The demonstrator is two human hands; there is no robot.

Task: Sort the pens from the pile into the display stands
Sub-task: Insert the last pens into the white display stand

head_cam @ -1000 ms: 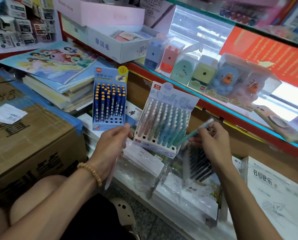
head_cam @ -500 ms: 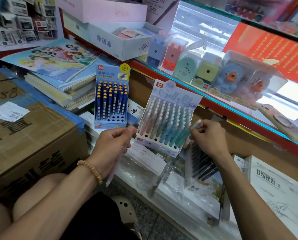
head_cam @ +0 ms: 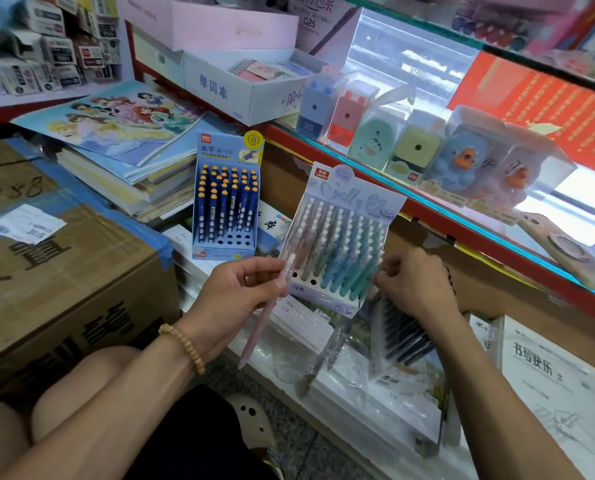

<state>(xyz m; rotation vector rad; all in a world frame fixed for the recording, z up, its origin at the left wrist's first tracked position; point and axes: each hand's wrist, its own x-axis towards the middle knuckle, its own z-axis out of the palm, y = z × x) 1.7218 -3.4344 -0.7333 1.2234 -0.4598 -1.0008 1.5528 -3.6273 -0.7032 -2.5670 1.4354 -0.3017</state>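
You are pinching the pink pen (head_cam: 272, 306) in your left hand (head_cam: 235, 299), its long axis running up-right toward the pastel stand (head_cam: 337, 251)'s empty front-left holes just beside it, while your right hand (head_cam: 415, 284) is curling at the stand's right edge, its grasp unclear.

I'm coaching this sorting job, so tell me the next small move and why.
Probably lower the pink pen held in the left hand into one of the empty holes at the front left of the pastel stand; the pink pens stand on that side.
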